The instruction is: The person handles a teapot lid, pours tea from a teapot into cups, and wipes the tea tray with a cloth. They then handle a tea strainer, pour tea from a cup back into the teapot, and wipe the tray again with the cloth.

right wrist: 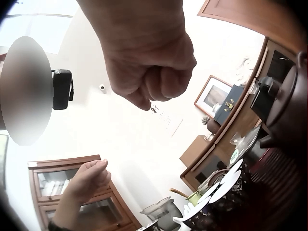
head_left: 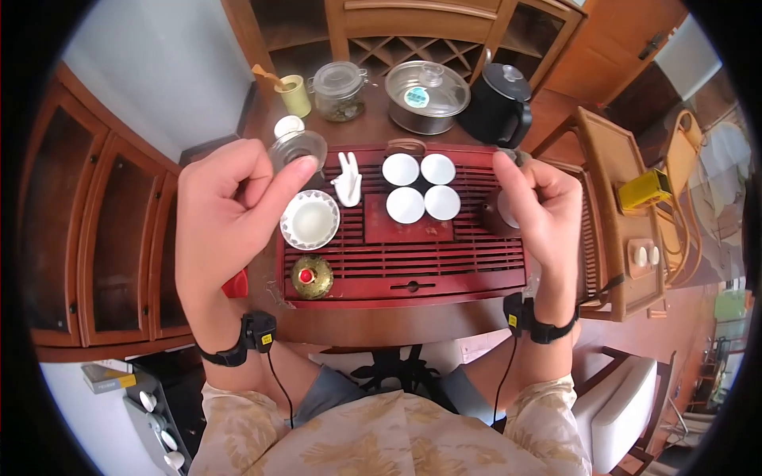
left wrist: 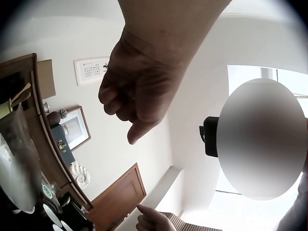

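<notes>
My left hand (head_left: 226, 210) is raised over the left side of the red tea tray (head_left: 492, 278), its fingers curled into a fist and the thumb out along the top. It holds nothing. Over the tray's right side, my right hand (head_left: 544, 198) makes a similar fist with nothing in it. Behind the left thumb stands a glass pitcher (head_left: 305, 147), partly covered. A patterned bowl (head_left: 309, 220) and a white hand-shaped ornament (head_left: 347, 181) are close by. Beside the right hand, a brown teapot (head_left: 496, 214) is half hidden. Several white cups (head_left: 406, 205) stand between the hands.
A gold-green lidded pot (head_left: 312, 278) sits at the tray's front left. Along the back are a glass jar (head_left: 340, 91), a steel pot (head_left: 427, 99), a black kettle (head_left: 498, 103) and a green tool holder (head_left: 295, 97). To the right is a wooden side stand (head_left: 619, 143).
</notes>
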The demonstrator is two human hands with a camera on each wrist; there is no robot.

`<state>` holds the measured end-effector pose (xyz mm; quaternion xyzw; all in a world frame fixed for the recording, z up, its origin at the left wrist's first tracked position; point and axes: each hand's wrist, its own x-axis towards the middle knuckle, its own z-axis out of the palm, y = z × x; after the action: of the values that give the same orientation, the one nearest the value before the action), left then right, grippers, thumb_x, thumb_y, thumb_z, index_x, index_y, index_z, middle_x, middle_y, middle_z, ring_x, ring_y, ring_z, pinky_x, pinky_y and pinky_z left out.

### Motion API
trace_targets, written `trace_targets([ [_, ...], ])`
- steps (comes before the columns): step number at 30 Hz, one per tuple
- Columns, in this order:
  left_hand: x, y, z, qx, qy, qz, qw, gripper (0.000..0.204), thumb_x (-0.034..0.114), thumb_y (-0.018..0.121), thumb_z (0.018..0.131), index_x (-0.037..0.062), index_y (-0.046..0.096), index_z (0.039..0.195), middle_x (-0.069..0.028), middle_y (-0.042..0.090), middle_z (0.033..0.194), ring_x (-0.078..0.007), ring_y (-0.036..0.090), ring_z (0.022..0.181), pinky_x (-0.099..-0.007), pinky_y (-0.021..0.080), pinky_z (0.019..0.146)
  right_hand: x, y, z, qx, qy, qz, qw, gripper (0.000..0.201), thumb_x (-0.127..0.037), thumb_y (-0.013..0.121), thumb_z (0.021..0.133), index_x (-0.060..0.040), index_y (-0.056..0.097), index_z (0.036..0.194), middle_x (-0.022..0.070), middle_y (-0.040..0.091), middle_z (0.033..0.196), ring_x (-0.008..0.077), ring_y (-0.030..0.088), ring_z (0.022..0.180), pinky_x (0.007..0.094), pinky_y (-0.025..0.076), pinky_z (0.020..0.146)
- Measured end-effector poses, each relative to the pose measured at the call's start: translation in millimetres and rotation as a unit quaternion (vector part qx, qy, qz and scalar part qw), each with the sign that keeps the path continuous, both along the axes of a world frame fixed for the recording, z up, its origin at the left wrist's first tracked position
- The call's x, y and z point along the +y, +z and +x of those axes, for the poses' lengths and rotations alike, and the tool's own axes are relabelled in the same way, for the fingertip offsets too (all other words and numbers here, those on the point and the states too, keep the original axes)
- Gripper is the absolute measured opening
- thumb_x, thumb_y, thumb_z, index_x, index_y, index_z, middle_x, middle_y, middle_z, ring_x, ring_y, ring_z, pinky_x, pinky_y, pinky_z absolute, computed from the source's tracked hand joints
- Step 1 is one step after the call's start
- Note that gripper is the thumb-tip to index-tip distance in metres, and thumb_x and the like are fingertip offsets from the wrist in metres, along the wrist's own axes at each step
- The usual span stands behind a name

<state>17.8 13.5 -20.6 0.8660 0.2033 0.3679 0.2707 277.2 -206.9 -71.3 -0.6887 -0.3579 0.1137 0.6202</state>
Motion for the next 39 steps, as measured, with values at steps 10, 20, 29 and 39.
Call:
trace_targets([
  [10, 8, 0, -15, 0.134, -0.018, -0.079, 0.988, 0.038, 0.022, 0.092, 0.094, 0.0014, 0.060, 0.090, -0.0029, 0.056, 0.077, -0.0120, 0.049, 0.068, -0.0297, 0.044, 0.062, -25, 14, -2, -0.010, 0.017, 0.018, 1.000, 0.035, -0.024, 0.072, 0.115, -0.0010, 0.073, 0.089, -0.0033, 0.065, 0.080, 0.0038, 0.054, 0.073, 0.0214, 0.041, 0.067],
  [20, 9, -13, -15, 0.318, -0.064, 0.010, 0.946, 0.073, 0.037, 0.101, 0.074, 0.0037, 0.070, 0.131, -0.0196, 0.077, 0.121, -0.0432, 0.074, 0.111, -0.0498, 0.058, 0.094, -32, 20, -3, -0.030, 0.012, -0.009, 0.999, 0.034, -0.024, 0.072, 0.115, 0.0008, 0.074, 0.093, -0.0028, 0.067, 0.083, 0.0045, 0.055, 0.075, 0.0219, 0.043, 0.069],
  [29, -4, -5, -27, 0.327, -0.048, -0.025, 0.944, 0.038, 0.027, 0.093, 0.087, 0.0039, 0.077, 0.112, -0.0146, 0.079, 0.098, -0.0352, 0.077, 0.091, -0.0452, 0.060, 0.079, -38, 25, 0, -0.022, 0.018, 0.037, 0.999, 0.031, -0.025, 0.073, 0.114, 0.0002, 0.077, 0.097, -0.0028, 0.069, 0.085, 0.0041, 0.055, 0.077, 0.0212, 0.042, 0.072],
  [39, -45, -58, -63, 0.310, 0.000, -0.024, 0.950, 0.027, 0.025, 0.088, 0.094, 0.0060, 0.077, 0.110, -0.0111, 0.077, 0.094, -0.0296, 0.075, 0.081, -0.0432, 0.059, 0.073, -53, 46, -12, -0.036, 0.006, 0.066, 0.997, 0.037, -0.026, 0.066, 0.118, -0.0043, 0.071, 0.088, -0.0021, 0.066, 0.083, 0.0037, 0.053, 0.073, 0.0214, 0.041, 0.068],
])
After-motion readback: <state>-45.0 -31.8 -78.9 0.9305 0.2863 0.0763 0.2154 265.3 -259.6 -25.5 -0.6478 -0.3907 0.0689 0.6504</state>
